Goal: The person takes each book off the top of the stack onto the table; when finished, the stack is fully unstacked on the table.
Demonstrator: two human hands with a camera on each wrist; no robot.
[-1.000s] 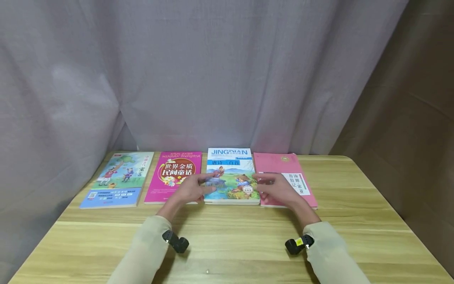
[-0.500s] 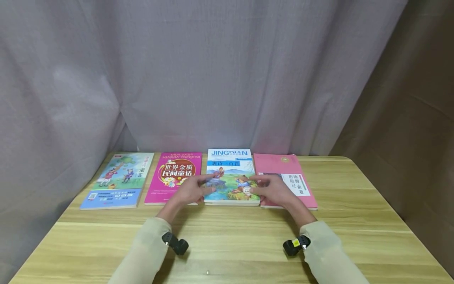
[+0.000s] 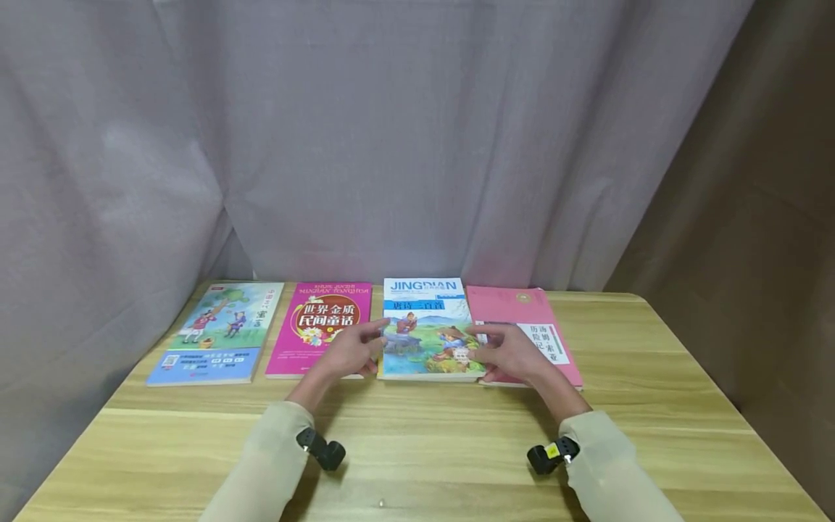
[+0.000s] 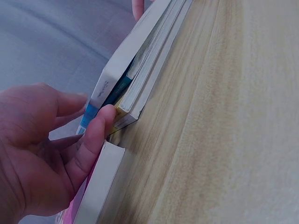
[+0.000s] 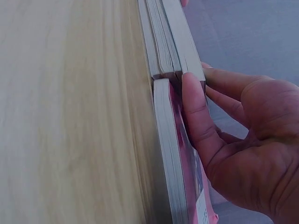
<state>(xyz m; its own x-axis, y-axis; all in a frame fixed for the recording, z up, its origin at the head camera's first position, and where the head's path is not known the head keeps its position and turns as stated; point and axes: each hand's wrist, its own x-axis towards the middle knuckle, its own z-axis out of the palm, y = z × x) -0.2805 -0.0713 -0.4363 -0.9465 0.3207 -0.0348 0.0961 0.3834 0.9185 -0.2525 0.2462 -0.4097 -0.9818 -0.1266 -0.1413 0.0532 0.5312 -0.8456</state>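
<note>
A white-and-blue picture-cover book (image 3: pixel 427 341) lies on top of a small stack in the middle. My right hand (image 3: pixel 512 351) grips its right edge. In the right wrist view the thumb (image 5: pixel 196 107) presses near its lower corner, and fingers reach round its far side. At the left side, my left hand (image 3: pixel 352 349) has its fingers close to the top book's spine. Its thumb (image 4: pixel 106 114) lies at the spines of the books underneath. A teal spine (image 4: pixel 119 89) and a yellow-spined book (image 4: pixel 122 112) show below the tilted top book, with a narrow gap between.
A magenta book (image 3: pixel 287 359) lies left of the stack, partly behind the left hand. Farther left is a green-and-blue book (image 3: pixel 215 341). The pink book (image 3: pixel 509 301) sits to the right, under the right hand. A grey curtain (image 3: pixel 417 145) hangs behind the wooden table (image 3: pixel 424 449).
The left fingers have drawn back from the cover to the spine side. The top book has shifted slightly right, and its near right corner looks lifted with the right hand.
</note>
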